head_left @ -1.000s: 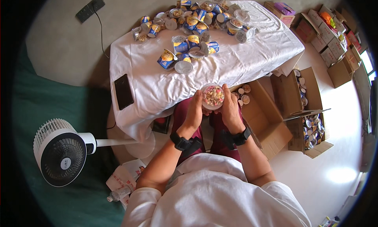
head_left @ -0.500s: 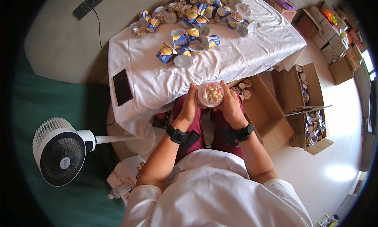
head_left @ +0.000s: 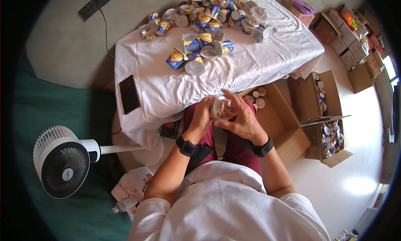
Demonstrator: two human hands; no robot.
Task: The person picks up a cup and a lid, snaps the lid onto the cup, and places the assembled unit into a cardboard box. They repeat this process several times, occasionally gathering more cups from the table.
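Note:
A clear plastic cup (head_left: 224,109) of mixed nuts or cereal is held above my lap, tilted on its side. My left hand (head_left: 199,120) is closed round the cup's left end. On the other side, my right hand (head_left: 245,120) has its fingers spread, the index finger raised above the cup and the thumb below it; whether it touches the cup is hard to tell. Ahead on the white-clothed table (head_left: 167,99) lies a small group of blue-and-yellow cups (head_left: 191,46) with foil lids and clear domes. Behind it is a larger heap of similar cups (head_left: 204,19).
An open cardboard box (head_left: 279,109) with several cups sits by my right knee. Further right stand two more boxes (head_left: 330,155) of cups. A phone (head_left: 130,94) lies at the table's left edge. To the left is a white fan (head_left: 67,168).
My right hand has loosened and spread its fingers, moving slightly right and down. The cup has turned from facing up to lying on its side in my left hand.

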